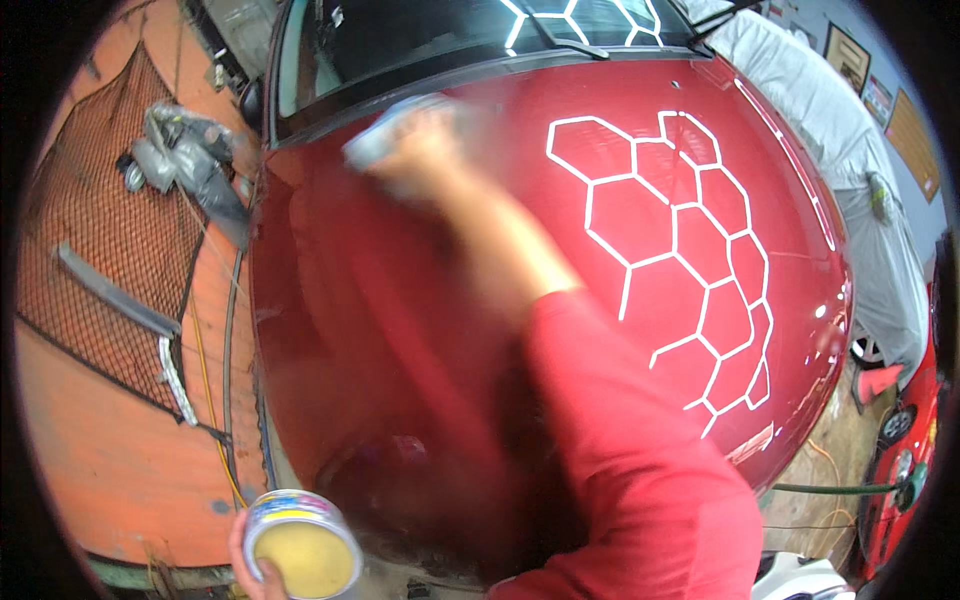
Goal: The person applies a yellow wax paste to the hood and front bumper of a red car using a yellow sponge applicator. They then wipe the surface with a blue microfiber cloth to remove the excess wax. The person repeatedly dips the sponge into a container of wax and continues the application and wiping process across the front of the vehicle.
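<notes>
My right hand (425, 150), smeared by motion, presses a bluish-white cloth (372, 148) onto the dark red car hood (420, 290), near its far left corner below the windshield. The right arm in a red sleeve stretches across the hood and hides part of it. At the lower left, my left hand (245, 560) grips a round tub (310, 550) with a white rim and coloured label. Pale yellow paste shows inside its open top, and the thumb lies over the rim. Hexagonal light reflections shine on the hood's right half; the left half looks duller and hazy.
The windshield (400, 40) and a wiper (570, 45) border the hood's far edge. On the left, black netting (110, 230), grey plastic bags (190, 160) and cables lie on an orange surface. A grey-covered vehicle (830, 130) and a small red toy-like car (900, 470) stand on the right.
</notes>
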Demonstrator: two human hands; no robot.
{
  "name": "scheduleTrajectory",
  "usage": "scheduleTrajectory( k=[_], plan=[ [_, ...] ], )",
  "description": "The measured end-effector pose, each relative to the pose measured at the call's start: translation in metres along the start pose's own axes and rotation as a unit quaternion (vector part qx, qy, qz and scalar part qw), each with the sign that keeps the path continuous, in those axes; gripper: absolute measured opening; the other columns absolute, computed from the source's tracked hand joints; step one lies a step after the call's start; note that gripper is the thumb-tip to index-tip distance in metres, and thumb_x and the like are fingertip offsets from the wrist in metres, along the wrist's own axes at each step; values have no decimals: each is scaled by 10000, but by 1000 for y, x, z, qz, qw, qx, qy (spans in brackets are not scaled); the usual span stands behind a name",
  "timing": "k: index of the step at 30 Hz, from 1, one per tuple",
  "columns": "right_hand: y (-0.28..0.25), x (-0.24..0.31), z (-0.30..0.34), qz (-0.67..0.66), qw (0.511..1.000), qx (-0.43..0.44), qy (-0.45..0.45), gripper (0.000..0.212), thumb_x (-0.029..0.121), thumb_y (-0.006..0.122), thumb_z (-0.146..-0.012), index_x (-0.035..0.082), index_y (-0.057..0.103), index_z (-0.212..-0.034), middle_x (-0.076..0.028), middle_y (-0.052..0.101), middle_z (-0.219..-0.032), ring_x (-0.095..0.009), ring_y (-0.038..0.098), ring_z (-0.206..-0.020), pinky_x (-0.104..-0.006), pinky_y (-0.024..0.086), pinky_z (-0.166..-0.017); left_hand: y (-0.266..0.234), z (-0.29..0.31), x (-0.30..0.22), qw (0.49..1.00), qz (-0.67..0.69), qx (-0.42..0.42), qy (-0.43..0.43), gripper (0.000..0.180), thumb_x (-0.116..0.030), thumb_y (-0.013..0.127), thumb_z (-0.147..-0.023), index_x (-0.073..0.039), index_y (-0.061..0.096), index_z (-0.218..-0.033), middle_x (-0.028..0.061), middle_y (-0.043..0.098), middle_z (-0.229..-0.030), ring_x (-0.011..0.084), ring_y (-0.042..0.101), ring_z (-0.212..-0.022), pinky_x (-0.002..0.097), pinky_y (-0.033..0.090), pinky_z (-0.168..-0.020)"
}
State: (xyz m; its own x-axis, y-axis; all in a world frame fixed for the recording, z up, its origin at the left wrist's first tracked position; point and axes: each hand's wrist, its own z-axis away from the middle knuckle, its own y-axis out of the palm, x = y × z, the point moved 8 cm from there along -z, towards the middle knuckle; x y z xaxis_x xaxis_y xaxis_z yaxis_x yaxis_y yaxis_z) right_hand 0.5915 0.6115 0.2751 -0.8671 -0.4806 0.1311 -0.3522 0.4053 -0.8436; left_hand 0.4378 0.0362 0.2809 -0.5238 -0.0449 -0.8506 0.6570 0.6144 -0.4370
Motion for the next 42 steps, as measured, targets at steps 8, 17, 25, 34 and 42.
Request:
scheduleTrajectory(
  k=[8, 17, 25, 34, 42],
  plan=[
    [1, -124, -61, -10, 995, 88, 36, 882, 824, 538, -736, 251, 560, -1406, -108, 437, -1514, -290, 365, -1424, -529, 203, -1180, 117, -53, -42, 990, -8, 140, -16, 780, -475, 659, -868, 50, 436, -1400, 209, 534, -1316, 292, 526, -1211, 404, 400, -1052],
    [-107, -588, 130, 341, 921, 144, 118, 818, 8, 486, -899, 445, 226, -1539, -228, 411, -1505, -424, 459, -1337, -462, 391, -1118, 84, -24, -35, 984, 70, 86, -139, 686, -313, 611, -950, 57, 351, -1465, 223, 489, -1403, 333, 526, -1252, 440, 435, -1062],
    [-176, -648, 210, 308, 877, 98, 354, 452, 464, 344, -999, 331, 473, -1410, -172, 475, -1465, -373, 456, -1343, -509, 358, -1097, 48, -31, 30, 991, 71, 45, -102, 636, -323, 649, -942, 56, 443, -1409, 189, 553, -1332, 293, 543, -1214, 418, 422, -1055],
    [-24, -185, -20, 43, 997, 64, 29, 663, 608, 447, -906, 183, 543, -1405, -89, 445, -1509, -272, 331, -1437, -573, 127, -1178, 161, -79, -46, 984, 119, 132, 6, 793, -473, 650, -873, 35, 401, -1428, 217, 533, -1307, 302, 529, -1208, 406, 418, -1043],
    [-94, -506, 43, 57, 954, 29, 293, 887, 817, 429, -811, 171, 538, -1409, -89, 457, -1508, -280, 414, -1397, -579, 283, -1139, 232, -93, -88, 960, -46, 269, 58, 826, -531, 665, -853, 72, 453, -1376, 196, 549, -1280, 257, 552, -1155, 370, 417, -1016]
  ],
)
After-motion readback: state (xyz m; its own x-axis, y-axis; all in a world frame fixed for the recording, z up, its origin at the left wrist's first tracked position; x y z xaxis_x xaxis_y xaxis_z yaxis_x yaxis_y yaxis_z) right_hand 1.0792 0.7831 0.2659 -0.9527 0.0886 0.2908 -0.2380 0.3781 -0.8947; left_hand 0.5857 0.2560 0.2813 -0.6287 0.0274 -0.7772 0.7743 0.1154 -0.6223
